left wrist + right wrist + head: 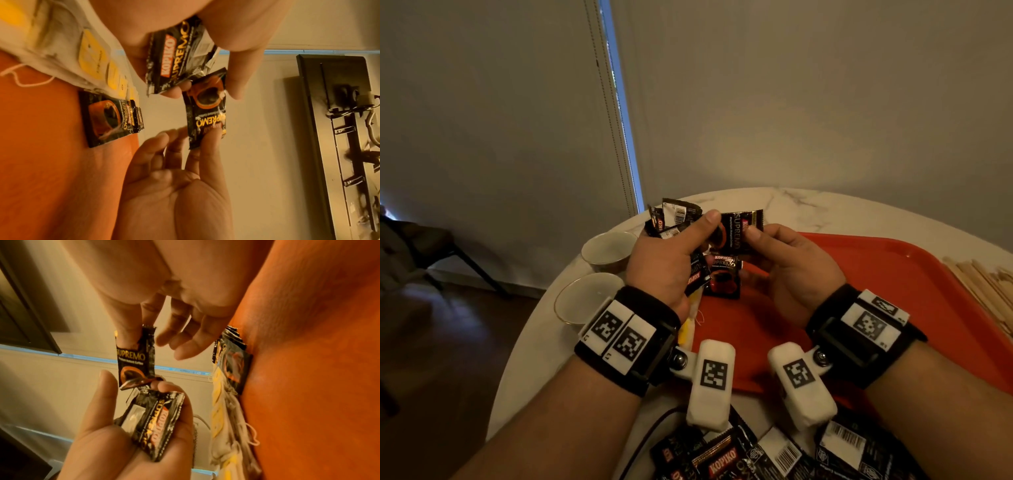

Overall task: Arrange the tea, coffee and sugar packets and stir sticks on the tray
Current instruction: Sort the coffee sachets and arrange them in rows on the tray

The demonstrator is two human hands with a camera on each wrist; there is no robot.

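Both hands hover over the far left of the red tray (pixel 893 274). My left hand (pixel 705 226) grips a bundle of black Kopiko coffee packets (pixel 671 219), and its thumb and a fingertip touch one end of a single coffee packet (pixel 738 233). My right hand (pixel 751 236) pinches that packet's other end (pixel 133 360) between thumb and forefinger, its other fingers spread. On the tray below lies a stack of coffee packets (pixel 724 277), next to a row of tea bags with yellow tags (pixel 92 53).
Wooden stir sticks (pixel 983 287) lie on the marble table right of the tray. Two white cups (pixel 607 251) (pixel 585 298) stand to its left. Several loose coffee packets (pixel 756 455) and a dark cable lie at the near edge.
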